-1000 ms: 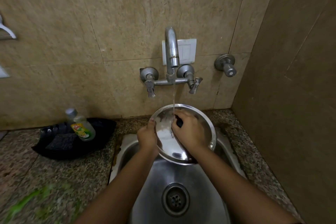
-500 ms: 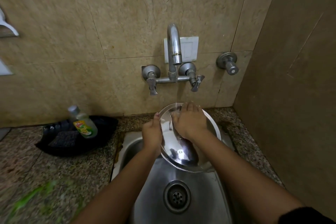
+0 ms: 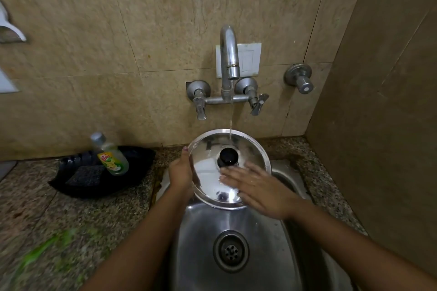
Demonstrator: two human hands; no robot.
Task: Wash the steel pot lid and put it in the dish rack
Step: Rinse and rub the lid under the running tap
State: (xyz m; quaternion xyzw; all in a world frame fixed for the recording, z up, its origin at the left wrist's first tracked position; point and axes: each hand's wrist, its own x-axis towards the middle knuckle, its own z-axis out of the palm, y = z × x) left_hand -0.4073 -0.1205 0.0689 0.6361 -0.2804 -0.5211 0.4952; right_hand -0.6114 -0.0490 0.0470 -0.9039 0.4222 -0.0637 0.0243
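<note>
Steel pot lid (image 3: pixel 208 172) sits at the centre of the frame, held over the far end of the steel sink (image 3: pixel 201 243), its domed top and black knob (image 3: pixel 228 155) facing the camera. Left hand (image 3: pixel 181 172) grasps the lid's left rim, thumb up along the edge. Right hand (image 3: pixel 257 188) lies flat and unclenched on the lid's lower right face, fingers spread, gripping nothing; it appears wet and slightly blurred. Thin stream of water (image 3: pixel 230 123) falls from the wall tap (image 3: pixel 229 59) onto the lid's upper edge, just behind the knob. Drain (image 3: pixel 231 251) shows in the basin below the lid. At centre left, a dish soap bottle (image 3: pixel 111 157) leans in a black tray (image 3: pixel 75 186) on the granite counter (image 3: pixel 35 220).
</note>
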